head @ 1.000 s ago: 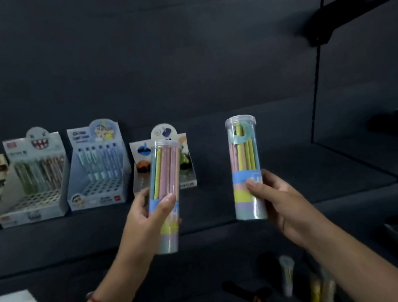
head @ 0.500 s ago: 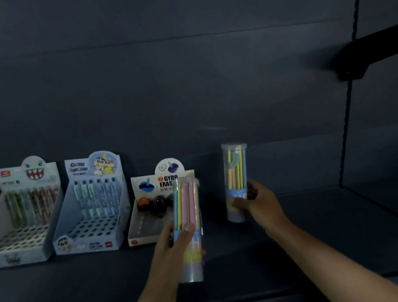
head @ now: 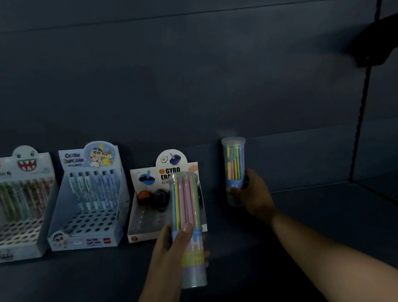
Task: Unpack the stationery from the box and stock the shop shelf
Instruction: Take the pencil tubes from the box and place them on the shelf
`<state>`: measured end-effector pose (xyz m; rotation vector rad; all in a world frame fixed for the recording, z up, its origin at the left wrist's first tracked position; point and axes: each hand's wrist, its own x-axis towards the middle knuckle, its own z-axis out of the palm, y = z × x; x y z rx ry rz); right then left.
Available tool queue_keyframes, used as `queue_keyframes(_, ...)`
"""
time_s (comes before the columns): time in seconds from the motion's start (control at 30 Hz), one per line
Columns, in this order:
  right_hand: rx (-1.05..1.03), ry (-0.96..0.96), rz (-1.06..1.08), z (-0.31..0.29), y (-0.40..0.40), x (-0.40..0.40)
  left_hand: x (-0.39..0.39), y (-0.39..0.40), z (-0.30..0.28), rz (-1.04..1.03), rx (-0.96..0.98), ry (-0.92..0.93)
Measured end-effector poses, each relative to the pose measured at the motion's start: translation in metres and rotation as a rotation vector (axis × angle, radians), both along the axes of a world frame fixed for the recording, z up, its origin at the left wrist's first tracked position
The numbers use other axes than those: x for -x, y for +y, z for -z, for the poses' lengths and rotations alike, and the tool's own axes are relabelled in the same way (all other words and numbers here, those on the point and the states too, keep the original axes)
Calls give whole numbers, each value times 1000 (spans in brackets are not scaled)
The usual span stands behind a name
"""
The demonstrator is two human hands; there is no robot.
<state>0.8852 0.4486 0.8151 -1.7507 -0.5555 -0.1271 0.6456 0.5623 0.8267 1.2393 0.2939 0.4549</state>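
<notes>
Clear plastic tube of pastel pencils standing upright on dark shelf, right hand fingers gripping; left hand gripping second pencil tube.

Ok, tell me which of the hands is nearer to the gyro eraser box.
Left. The left hand holds a pencil tube right in front of the gyro eraser box, overlapping it in view. The right hand grips another tube further right, apart from the box.

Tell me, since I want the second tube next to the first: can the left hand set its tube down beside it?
Probably yes. The left hand grips its tube above bare shelf, and nothing lies in the gap between the eraser box and the right hand's tube.
</notes>
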Motion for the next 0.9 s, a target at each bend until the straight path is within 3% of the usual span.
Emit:
queue_keyframes(0.23, -31, -18, 84, -18, -8, 47, 7, -2, -1, 15, -23, -25)
queue_keyframes(0.5, -45, 254, -358, -2, -52, 210, 12, -6, 5, -19, -108, -90)
queue_keyframes(0.7, -47, 320, -447, -1, -55, 223, 19, -20, 9, 75, -298, -115)
queue_keyframes(0.9, -46, 299, -388, 0, -54, 226, 26, -28, 9, 131, -474, -183)
